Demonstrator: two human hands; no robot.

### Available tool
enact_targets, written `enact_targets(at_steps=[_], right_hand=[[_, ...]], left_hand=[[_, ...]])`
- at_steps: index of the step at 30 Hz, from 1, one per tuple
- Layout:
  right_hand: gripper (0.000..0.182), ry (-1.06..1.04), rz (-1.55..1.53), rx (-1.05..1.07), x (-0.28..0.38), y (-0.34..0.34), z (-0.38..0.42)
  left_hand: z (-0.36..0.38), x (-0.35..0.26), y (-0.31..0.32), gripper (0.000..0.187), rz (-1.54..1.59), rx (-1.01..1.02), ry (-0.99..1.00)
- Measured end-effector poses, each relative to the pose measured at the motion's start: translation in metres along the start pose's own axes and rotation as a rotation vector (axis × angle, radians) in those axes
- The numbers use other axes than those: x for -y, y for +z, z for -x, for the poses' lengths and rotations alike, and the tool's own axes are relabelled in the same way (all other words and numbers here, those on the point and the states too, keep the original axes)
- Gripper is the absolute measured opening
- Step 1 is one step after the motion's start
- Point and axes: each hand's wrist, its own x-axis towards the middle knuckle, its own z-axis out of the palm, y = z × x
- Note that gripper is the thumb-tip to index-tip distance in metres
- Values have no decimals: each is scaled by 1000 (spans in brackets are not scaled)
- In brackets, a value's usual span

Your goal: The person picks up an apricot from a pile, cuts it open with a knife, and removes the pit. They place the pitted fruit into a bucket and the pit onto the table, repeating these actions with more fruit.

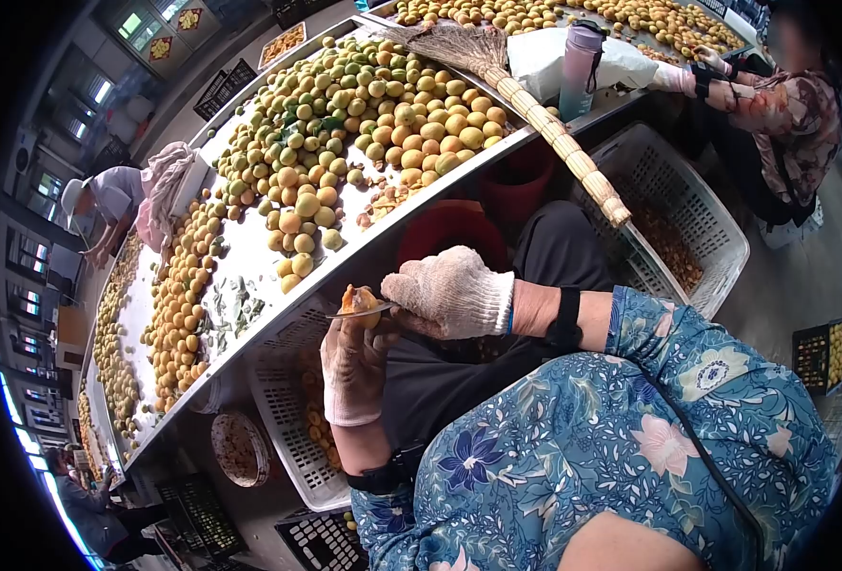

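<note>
My left hand [352, 373], in a stained white knit glove, closes around a cut orange apricot [356, 301] held upright over my lap. My right hand [454, 293], in a similar glove, grips a small knife [368, 311]; its handle is hidden in the fist. The thin blade lies against the apricot, but how deep it cuts cannot be told. Just beyond my hands is the sorting table's metal edge [345, 249], with a heap of yellow-green apricots [292, 181] on the white top.
A straw broom [544, 119] lies across the table corner beside a tumbler [581, 71]. White crates [716, 243] [278, 419] stand either side of my legs, near a red bucket [451, 228]. Co-workers [787, 124] [116, 195] sit or lean at the tables. A round basket [240, 447] is on the floor.
</note>
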Motion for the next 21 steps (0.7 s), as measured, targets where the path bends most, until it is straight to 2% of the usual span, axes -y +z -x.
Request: enact_targets(at_steps=[7, 10, 11, 13, 15, 18, 21], right_hand=[[21, -14, -30, -1, 1, 16, -5], [20, 35, -108, 125, 3, 17, -6], [21, 24, -116, 70, 3, 19, -5], [21, 10, -103, 52, 4, 23, -4], [21, 18, -91, 18, 2, 25, 0], [20, 23, -108, -3, -4, 29, 4], [19, 52, -117, -21, -18, 21, 9]], left_hand=[[2, 5, -13, 60, 61, -21, -16], [7, 4, -13, 63, 56, -49, 15], [8, 4, -15, 64, 36, -44, 16], [10, 4, -18, 58, -75, 8, 74], [10, 3, -17, 57, -116, 20, 46], [3, 8, -17, 55, -214, -76, -3], [-3, 15, -18, 51, -81, -112, -7]])
